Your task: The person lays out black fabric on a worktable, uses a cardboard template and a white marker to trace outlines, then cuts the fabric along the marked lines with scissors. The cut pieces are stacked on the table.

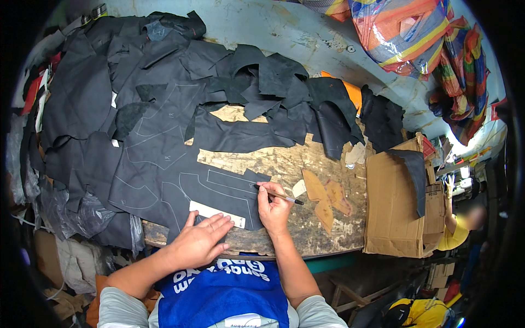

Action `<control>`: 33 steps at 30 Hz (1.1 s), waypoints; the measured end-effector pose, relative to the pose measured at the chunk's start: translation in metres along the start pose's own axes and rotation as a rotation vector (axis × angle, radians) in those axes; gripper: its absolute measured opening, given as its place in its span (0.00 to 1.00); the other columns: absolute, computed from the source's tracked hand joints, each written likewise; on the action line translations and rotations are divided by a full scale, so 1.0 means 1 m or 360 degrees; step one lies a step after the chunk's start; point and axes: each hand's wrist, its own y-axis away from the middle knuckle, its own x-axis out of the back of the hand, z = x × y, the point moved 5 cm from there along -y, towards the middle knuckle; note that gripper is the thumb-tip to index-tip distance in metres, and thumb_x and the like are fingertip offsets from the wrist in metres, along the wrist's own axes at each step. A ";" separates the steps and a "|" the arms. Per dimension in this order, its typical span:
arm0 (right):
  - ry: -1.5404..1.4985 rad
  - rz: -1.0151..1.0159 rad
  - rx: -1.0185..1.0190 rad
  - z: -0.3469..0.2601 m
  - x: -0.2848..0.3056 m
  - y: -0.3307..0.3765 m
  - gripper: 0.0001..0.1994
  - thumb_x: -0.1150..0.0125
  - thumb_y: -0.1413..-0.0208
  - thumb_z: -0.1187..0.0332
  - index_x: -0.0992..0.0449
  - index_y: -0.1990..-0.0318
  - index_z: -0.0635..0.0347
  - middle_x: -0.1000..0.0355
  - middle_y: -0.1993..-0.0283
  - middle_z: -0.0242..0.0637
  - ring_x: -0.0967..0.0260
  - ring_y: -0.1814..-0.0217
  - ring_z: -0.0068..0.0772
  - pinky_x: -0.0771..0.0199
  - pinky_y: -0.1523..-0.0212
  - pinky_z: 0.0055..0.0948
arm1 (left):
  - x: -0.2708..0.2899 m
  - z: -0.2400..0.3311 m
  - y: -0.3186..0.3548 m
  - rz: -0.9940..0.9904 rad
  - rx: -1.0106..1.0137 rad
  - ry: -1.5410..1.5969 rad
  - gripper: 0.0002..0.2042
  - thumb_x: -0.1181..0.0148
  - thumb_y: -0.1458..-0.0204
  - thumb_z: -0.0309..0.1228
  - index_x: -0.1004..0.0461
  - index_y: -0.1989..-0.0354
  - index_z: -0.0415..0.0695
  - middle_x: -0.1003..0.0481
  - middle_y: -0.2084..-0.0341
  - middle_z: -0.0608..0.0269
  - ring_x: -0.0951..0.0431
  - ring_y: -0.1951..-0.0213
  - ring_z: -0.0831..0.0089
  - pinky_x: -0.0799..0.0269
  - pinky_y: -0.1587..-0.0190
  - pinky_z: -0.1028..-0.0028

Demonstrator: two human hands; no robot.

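A dark sheet of leather [164, 147] covers the left part of the wooden table, marked with pale outlines of curved and straight-edged shapes. My left hand [203, 239] lies flat with its fingers apart, its fingertips on a white rectangular template [203, 210] near the sheet's front edge. In my right hand [275, 210] a slim pen [288, 197] is pinched, dark at its back end. Its tip meets the leather by the right end of a long, narrow outline. Just right of that hand, a small white piece [298, 188] rests beside tan, pointed pattern pieces [315, 186].
Black leather scraps [273, 76] pile along the table's far side. At the table's right end stands an open cardboard box [392, 210] with a dark piece over its rim. Striped woven bags [402, 35] hang at the upper right. Another person [456, 232] in yellow is beyond the box.
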 end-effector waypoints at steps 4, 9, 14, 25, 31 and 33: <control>0.0088 -0.0201 -0.0001 -0.023 -0.001 0.012 0.03 0.42 0.47 0.76 0.25 0.69 0.66 0.24 0.70 0.42 0.26 0.70 0.28 0.26 0.66 0.25 | 0.070 -0.028 -0.035 0.0600 0.0192 0.0101 0.25 0.42 0.49 0.40 0.35 0.46 0.36 0.28 0.52 0.44 0.28 0.49 0.52 0.33 0.47 0.59; 0.0835 -0.0841 0.0768 -0.065 -0.026 0.058 0.09 0.37 0.52 0.72 0.24 0.62 0.58 0.25 0.61 0.38 0.32 0.48 0.47 0.32 0.52 0.39 | 0.117 -0.094 -0.104 0.1001 0.1082 -0.0127 0.38 0.31 0.59 0.41 0.42 0.41 0.37 0.25 0.61 0.39 0.25 0.54 0.48 0.29 0.52 0.59; 0.0573 -0.0887 0.0654 -0.063 -0.022 0.066 0.11 0.35 0.59 0.75 0.25 0.65 0.58 0.30 0.65 0.41 0.34 0.53 0.48 0.32 0.54 0.39 | 0.114 -0.106 -0.133 0.1125 0.1003 0.0382 0.40 0.32 0.64 0.22 0.44 0.38 0.43 0.25 0.61 0.45 0.23 0.59 0.58 0.28 0.54 0.67; 0.0581 -0.1105 0.0073 -0.052 -0.028 0.055 0.15 0.34 0.62 0.74 0.28 0.62 0.60 0.29 0.64 0.45 0.30 0.61 0.48 0.29 0.60 0.41 | 0.148 0.016 -0.044 0.0973 -0.0161 0.2293 0.46 0.40 0.62 0.11 0.57 0.31 0.40 0.38 0.43 0.53 0.31 0.47 0.70 0.33 0.45 0.71; 0.0554 -0.0797 0.0593 -0.071 -0.029 0.065 0.15 0.39 0.60 0.75 0.26 0.60 0.62 0.27 0.58 0.48 0.32 0.52 0.54 0.33 0.50 0.45 | 0.143 0.057 -0.027 0.0734 -0.0354 0.2483 0.46 0.36 0.62 0.14 0.55 0.32 0.38 0.42 0.39 0.56 0.38 0.40 0.69 0.44 0.38 0.70; 0.0450 -0.0799 0.0640 -0.073 -0.030 0.072 0.15 0.42 0.56 0.75 0.25 0.58 0.61 0.28 0.59 0.49 0.32 0.52 0.55 0.33 0.50 0.45 | 0.136 0.047 -0.016 0.0873 -0.0419 0.2422 0.46 0.35 0.62 0.14 0.55 0.32 0.38 0.43 0.38 0.56 0.39 0.39 0.69 0.46 0.37 0.70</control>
